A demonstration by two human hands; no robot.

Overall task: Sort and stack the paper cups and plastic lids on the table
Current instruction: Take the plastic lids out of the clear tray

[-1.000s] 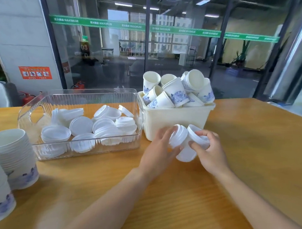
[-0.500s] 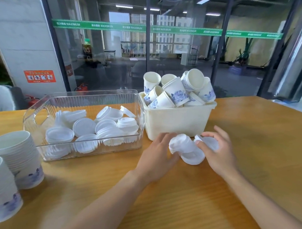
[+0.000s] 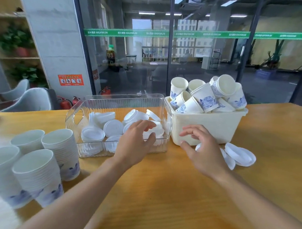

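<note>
A clear plastic bin (image 3: 94,101) holds several loose white lids (image 3: 112,127). Beside it a cream tub (image 3: 215,124) is heaped with blue-flowered paper cups (image 3: 204,98). A small stack of white lids (image 3: 240,155) lies on its side on the table in front of the tub. My left hand (image 3: 135,142) hovers at the bin's front right corner, fingers relaxed and empty. My right hand (image 3: 201,148) floats just left of the lying lids, fingers spread, holding nothing. Several stacks of nested cups (image 3: 60,151) stand at the lower left.
The wooden table (image 3: 167,196) stretches toward me and to the right. A glass wall runs behind the table. White chairs (image 3: 29,98) and red fire extinguishers (image 3: 65,104) sit at the back left.
Both hands have let go of the lid stack, which now lies on the table. My left hand has moved left to the clear bin. The view has swung left.
</note>
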